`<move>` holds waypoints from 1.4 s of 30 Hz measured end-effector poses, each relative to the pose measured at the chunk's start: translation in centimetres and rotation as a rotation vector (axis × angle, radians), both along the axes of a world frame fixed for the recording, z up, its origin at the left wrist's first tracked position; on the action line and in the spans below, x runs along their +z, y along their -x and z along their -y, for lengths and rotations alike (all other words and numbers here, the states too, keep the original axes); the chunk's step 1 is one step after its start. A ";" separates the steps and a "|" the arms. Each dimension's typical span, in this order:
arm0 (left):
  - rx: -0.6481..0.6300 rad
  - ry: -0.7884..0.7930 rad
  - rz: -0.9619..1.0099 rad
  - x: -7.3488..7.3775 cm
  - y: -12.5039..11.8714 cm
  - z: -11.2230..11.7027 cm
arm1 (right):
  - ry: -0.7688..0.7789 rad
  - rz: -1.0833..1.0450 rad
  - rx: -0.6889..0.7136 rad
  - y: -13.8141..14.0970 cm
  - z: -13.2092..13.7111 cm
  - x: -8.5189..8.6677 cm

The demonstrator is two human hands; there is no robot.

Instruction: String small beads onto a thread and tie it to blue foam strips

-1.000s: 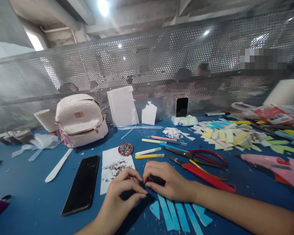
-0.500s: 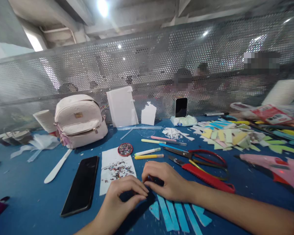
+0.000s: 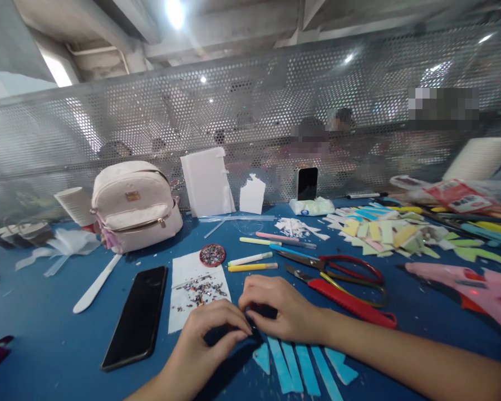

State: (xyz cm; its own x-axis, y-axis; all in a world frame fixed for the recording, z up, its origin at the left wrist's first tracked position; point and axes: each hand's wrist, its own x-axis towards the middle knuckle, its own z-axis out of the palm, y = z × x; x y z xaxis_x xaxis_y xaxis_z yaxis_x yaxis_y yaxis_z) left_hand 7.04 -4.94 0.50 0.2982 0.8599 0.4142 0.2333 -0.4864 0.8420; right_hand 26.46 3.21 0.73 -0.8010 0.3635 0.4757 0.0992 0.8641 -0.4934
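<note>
My left hand (image 3: 206, 342) and my right hand (image 3: 281, 309) meet over the blue table, thumbs and forefingers pinched close together. Whatever lies between the fingertips is too small or hidden to name. Just under my right hand are several blue painted strips (image 3: 307, 367) and a small blue triangular piece (image 3: 261, 357). Beyond my left hand, a white paper sheet (image 3: 179, 320) bears scattered small glittery bits (image 3: 202, 292). At its top edge sits a round red-rimmed dish (image 3: 212, 255) full of similar bits.
Markers (image 3: 253, 267), scissors (image 3: 350, 267) and a red-handled cutter (image 3: 350, 303) lie beyond my right hand. A pink glue gun (image 3: 459, 281) is at right. A black phone (image 3: 136, 317), white plastic knife (image 3: 96, 284) and backpack (image 3: 137, 209) are left. Cut pieces (image 3: 379, 231) are piled farther back.
The whole view has shifted very slightly. Both hands keep nearly the same pinched pose, with only a tiny movement of the right fingers.
</note>
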 end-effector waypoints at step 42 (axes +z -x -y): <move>0.186 -0.083 -0.589 -0.4 5.5 -3.7 | 0.391 -0.228 -0.237 0.1 -0.8 0.3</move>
